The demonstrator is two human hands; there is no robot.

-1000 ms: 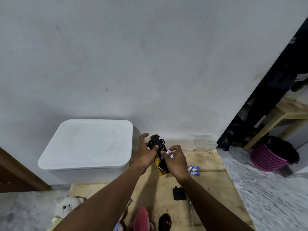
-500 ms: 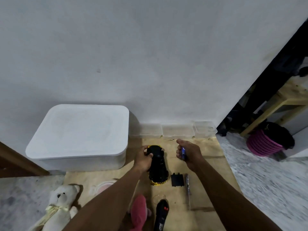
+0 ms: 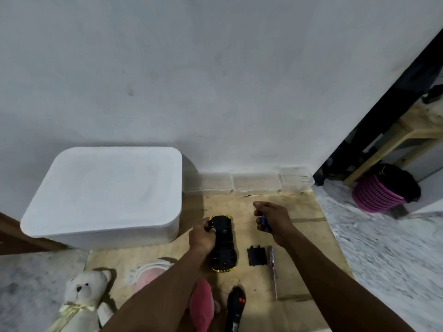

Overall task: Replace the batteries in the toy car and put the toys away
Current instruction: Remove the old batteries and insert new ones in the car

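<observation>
i log: left hand (image 3: 202, 236) grips upturned toy car (image 3: 224, 243) | right hand (image 3: 272, 220) closed on batteries (image 3: 264, 221) | battery cover (image 3: 257, 255) off beside car, screwdriver (image 3: 272, 267) near | refit, toys left

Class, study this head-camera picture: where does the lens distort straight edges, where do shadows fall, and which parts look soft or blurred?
Head view: wide-angle bending curves the dark door frame; the white storage box throws a shadow on the wall to its right; the marble floor smears at right; the blue item in the right hand is too blurred to identify; the toy car reads fairly sharp.
</observation>
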